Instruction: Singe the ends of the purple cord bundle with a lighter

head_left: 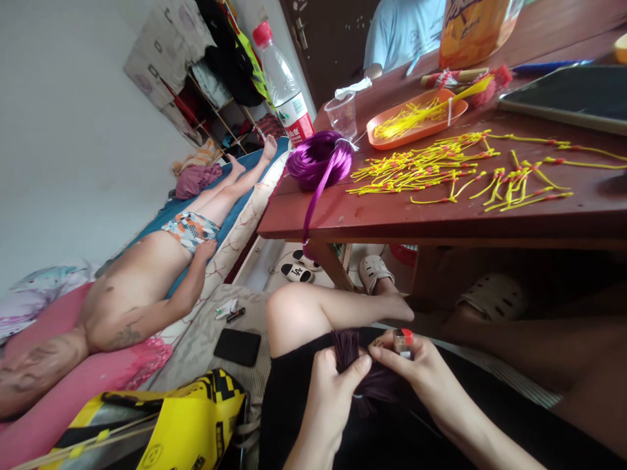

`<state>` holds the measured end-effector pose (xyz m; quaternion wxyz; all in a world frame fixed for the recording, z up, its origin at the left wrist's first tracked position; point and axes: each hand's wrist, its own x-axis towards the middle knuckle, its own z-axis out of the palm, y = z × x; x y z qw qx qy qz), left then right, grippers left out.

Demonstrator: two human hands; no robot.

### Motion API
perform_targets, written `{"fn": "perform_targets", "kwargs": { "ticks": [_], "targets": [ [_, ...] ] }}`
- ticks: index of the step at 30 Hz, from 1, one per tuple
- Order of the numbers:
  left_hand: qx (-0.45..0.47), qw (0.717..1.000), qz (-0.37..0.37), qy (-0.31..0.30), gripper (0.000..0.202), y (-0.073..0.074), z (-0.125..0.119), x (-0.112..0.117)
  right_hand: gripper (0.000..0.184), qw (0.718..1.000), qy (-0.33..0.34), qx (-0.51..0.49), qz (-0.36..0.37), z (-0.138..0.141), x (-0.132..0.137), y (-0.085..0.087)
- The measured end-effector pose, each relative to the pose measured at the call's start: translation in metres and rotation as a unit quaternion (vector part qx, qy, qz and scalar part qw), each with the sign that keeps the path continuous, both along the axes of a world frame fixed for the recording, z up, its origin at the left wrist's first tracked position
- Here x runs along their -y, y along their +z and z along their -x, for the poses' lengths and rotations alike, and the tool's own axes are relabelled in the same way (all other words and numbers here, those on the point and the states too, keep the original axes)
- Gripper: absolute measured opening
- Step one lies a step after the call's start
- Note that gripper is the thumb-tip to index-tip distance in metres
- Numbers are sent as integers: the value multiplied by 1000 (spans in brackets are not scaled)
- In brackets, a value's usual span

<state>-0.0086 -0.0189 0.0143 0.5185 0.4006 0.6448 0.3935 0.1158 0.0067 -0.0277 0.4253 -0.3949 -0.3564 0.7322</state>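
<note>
My left hand (336,385) is wrapped round a bundle of dark purple strands (346,346), whose cut ends stick up above the fingers. More of the strands spread out below, between the two hands over my lap. My right hand (416,365) is closed, thumb and forefinger pinched together beside the bundle. What lies in that pinch is too small to make out. Against the fingers of this hand shows a small brownish object with a red end (403,341), perhaps a lighter. A skein of shiny purple cord (321,160) rests on the table corner, one tail hanging over the edge.
On the red-brown table (441,225) lie yellow knotted cords (416,166), an orange tray (396,140), a plastic cup (341,116), a bottle (289,91) and a tablet-like device (568,98). A person (147,274) lies on the bed at left. A black phone-like object (238,346) is beside me.
</note>
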Motion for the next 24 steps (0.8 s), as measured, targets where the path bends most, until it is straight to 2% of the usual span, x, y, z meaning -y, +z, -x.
{"fn": "perform_targets", "kwargs": {
  "ticks": [12,24],
  "targets": [
    [-21,1000,-7,-6,17,-3,3,0,20,1000,-5,2,6,0,-2,2],
    [5,1000,-6,11,16,-2,2,0,20,1000,-3,-4,-1,1,-4,3]
  ]
}}
